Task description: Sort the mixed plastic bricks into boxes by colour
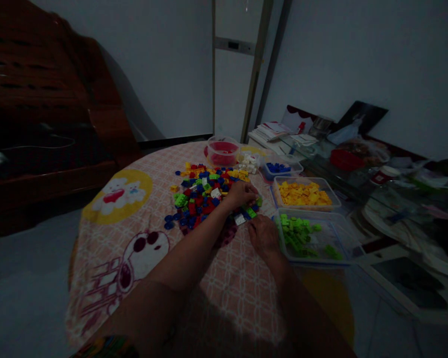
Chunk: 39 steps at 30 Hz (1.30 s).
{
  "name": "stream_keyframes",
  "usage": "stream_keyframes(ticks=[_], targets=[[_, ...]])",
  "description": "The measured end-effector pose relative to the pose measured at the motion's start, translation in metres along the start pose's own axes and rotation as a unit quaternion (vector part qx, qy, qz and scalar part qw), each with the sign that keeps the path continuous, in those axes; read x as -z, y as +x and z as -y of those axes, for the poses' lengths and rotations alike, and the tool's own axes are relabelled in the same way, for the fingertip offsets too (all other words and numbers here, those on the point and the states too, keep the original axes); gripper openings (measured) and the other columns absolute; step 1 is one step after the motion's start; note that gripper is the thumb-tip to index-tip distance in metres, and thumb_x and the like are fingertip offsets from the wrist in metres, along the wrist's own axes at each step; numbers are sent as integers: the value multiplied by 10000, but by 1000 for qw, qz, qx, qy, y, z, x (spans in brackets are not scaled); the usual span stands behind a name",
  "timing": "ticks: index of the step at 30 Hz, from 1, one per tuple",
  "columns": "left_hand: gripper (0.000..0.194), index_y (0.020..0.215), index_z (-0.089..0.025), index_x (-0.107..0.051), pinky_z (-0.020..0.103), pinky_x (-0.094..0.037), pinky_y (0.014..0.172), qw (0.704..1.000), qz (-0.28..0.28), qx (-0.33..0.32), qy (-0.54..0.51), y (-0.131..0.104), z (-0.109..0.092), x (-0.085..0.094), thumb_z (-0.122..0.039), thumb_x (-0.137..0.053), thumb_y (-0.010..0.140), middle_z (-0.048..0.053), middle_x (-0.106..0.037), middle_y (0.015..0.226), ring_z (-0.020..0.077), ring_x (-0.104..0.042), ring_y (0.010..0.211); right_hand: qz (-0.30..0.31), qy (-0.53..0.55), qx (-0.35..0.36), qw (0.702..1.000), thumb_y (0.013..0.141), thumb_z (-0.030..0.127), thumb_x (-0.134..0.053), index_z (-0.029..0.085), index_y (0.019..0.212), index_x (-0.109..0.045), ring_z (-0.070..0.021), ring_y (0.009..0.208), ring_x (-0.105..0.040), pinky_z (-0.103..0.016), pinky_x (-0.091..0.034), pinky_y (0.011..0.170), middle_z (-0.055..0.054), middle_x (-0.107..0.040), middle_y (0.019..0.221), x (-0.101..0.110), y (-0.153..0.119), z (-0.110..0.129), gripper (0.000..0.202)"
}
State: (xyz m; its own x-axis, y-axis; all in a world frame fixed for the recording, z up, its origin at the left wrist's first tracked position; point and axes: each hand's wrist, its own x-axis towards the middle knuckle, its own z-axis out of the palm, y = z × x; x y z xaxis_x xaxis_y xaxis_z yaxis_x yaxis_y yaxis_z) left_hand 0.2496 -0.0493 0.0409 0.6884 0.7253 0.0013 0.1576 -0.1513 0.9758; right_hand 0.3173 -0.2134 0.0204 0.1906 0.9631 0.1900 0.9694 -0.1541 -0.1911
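Note:
A mixed pile of toy building bricks [199, 204] in red, blue, green, yellow and white lies on the table. My left hand [242, 194] reaches over the pile's right side, its fingers curled down and closed. What they hold, if anything, is hidden. Just nearer to me, my right hand [263, 236] rests by the pile's edge with fingers bent together, their tips mostly out of sight. Right beside its fingertips lie a green brick [251, 213] and a white brick [239, 219].
Along the table's right side stand clear boxes of green bricks [296, 233], yellow bricks [302, 194] and blue bricks [278, 168]. A round tub [224, 151], reddish inside, and loose white bricks [248, 161] are at the back. A patterned cloth [227, 278] covers the table. A cluttered glass surface [328, 171] lies beyond.

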Motion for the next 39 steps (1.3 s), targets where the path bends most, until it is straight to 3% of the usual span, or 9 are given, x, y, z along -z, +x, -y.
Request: stream_keyframes(ticks=[3,6,10,12,15,19,23,32,39], targets=[[183,917,-89,-716,262,-546,672,996,23,-26,-85,4,-5,-20,-159,-724,748,24,-704,654,126,-656,613,-4,0,4,1000,930,194,-507,167,925,-717,-220,957,-591,-312,-388,843,-104,-684,986,-1,1,0,212],[383,1147,-96,-681,319,-548,878,972,94,-107,-186,10,-8,-41,-195,-725,780,113,-759,967,187,-710,946,-7,3,10,1000,938,210,-494,167,905,-721,-222,950,-591,-313,-392,853,-105,-689,968,-2,2,-1,234],[457,1231,-119,-648,385,-509,988,972,76,-177,-133,15,-9,-43,-240,-715,795,163,-701,1201,249,-655,1146,-18,9,23,1000,939,225,-495,166,910,-718,-223,948,-588,-316,-393,865,-107,-688,967,-6,1,-4,233],[403,1183,-120,-678,395,-512,981,980,41,-189,-49,13,-12,-24,-251,-699,802,162,-695,1215,256,-663,1119,-24,6,27,999,939,220,-494,165,910,-713,-222,953,-586,-312,-389,864,-105,-685,969,-8,0,-6,228],[369,1160,-132,-698,367,-526,941,978,-28,-172,116,0,-25,26,-204,-668,800,113,-720,1158,228,-684,1016,-31,3,33,999,941,214,-504,159,942,-711,-218,970,-583,-305,-382,874,-103,-680,973,-9,-1,-7,214],[288,1075,-113,-732,356,-498,927,918,-171,-56,353,-32,-40,99,-169,-675,798,94,-738,1040,212,-664,916,-25,3,19,1000,937,204,-520,173,911,-708,-212,953,-582,-303,-379,859,-99,-676,974,-6,-2,-4,193],[235,1011,-102,-744,296,-482,799,886,-144,51,438,-52,-34,136,-202,-708,801,61,-730,886,171,-620,789,-17,7,18,1000,921,183,-523,181,902,-702,-210,946,-584,-302,-379,845,-93,-672,972,-2,-1,-1,180],[318,987,-200,-777,221,-457,709,902,-64,15,428,-34,-9,118,-243,-749,673,11,-717,822,175,-621,776,-28,7,24,999,925,182,-517,171,919,-695,-207,937,-581,-305,-373,852,-94,-671,967,-5,-2,-4,179],[358,1024,-175,-774,230,-489,719,950,-6,-37,311,-28,-4,100,-238,-673,686,14,-715,813,169,-629,762,-17,13,21,1000,926,181,-520,177,877,-700,-209,932,-580,-302,-377,837,-93,-674,964,-4,-1,-4,186]])
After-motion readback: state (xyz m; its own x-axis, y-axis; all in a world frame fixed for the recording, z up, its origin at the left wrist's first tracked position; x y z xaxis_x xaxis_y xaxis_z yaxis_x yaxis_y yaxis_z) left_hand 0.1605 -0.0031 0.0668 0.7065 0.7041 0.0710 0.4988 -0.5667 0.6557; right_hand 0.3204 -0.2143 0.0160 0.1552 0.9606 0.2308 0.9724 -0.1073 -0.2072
